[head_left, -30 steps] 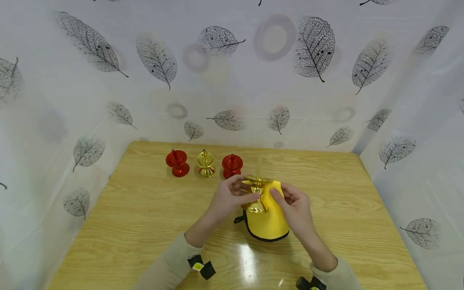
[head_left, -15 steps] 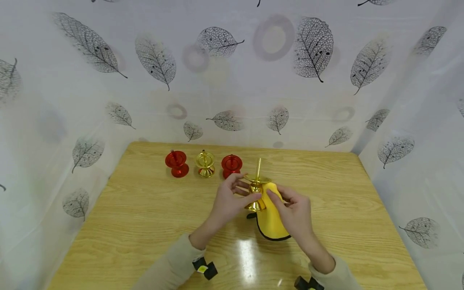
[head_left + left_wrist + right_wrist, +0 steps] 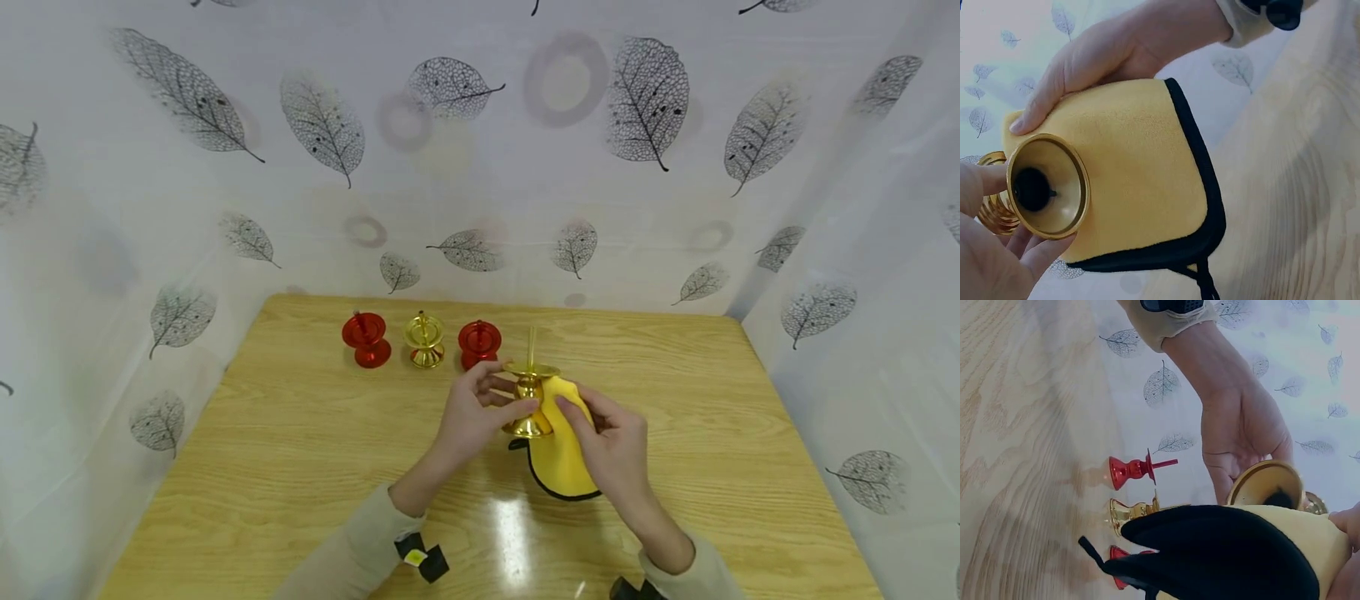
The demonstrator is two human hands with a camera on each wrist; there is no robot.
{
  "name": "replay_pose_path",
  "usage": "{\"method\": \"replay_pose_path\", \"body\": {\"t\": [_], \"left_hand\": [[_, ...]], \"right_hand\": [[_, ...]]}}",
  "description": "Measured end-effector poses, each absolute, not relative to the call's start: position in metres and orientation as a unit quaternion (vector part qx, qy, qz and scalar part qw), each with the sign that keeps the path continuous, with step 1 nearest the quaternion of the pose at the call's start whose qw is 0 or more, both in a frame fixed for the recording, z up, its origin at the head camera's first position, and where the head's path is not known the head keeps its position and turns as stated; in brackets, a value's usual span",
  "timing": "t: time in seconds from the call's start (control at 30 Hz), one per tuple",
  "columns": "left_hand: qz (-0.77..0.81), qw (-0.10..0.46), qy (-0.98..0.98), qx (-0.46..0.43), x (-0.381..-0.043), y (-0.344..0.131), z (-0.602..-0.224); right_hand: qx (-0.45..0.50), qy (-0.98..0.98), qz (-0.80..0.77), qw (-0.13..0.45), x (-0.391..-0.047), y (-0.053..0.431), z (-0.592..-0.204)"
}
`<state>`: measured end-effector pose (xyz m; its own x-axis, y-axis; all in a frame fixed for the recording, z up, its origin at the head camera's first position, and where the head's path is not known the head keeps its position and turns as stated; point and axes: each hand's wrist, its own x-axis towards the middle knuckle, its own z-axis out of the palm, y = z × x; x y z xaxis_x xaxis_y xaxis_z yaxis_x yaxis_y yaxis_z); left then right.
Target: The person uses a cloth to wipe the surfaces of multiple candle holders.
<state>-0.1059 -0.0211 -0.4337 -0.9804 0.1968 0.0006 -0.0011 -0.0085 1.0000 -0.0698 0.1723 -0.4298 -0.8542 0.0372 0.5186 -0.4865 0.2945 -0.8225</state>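
My left hand (image 3: 476,412) grips a gold candlestick (image 3: 527,393) round its stem, its thin spike pointing up and away above the table. In the left wrist view the hollow underside of the candlestick's base (image 3: 1066,172) faces the camera. My right hand (image 3: 617,446) pinches a yellow cloth (image 3: 558,458) with black edging, thumb in front and fingers behind. The cloth lies against the candlestick's right side and hangs down from there. A black loop (image 3: 1205,281) hangs off its corner. In the right wrist view the cloth's dark inner side (image 3: 1229,550) covers part of the candlestick.
Three smaller candle holders stand in a row at the table's back left: a red one (image 3: 371,354), a gold one (image 3: 426,354) and another red one (image 3: 480,340) close beyond my left hand. Behind the wooden table (image 3: 300,467) hangs a white leaf-print curtain (image 3: 480,183).
The cloth has bunched narrower, its lower left edge shifting right. The candlestick has moved slightly left and its spike has tilted a little back and forth. Both hands keep their holds.
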Motion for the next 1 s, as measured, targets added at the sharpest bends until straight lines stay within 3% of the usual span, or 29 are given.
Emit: {"method": "replay_pose_path", "body": {"t": [0.17, 0.47, 0.77, 1.0], "left_hand": [[0.719, 0.102, 0.683, 0.077, -0.105, -0.022, -0.431], [0.719, 0.103, 0.683, 0.078, -0.105, -0.022, -0.43], [0.656, 0.006, 0.75, 0.088, -0.103, -0.021, -0.434], [0.621, -0.028, 0.776, 0.103, -0.102, -0.017, -0.434]], "right_hand": [[0.134, -0.768, 0.589, 0.213, -0.072, 0.175, -0.434], [0.094, -0.751, 0.642, 0.125, -0.084, 0.177, -0.439], [0.132, -0.772, 0.588, 0.205, -0.081, 0.171, -0.439], [0.125, -0.777, 0.576, 0.22, -0.078, 0.169, -0.441]]}}
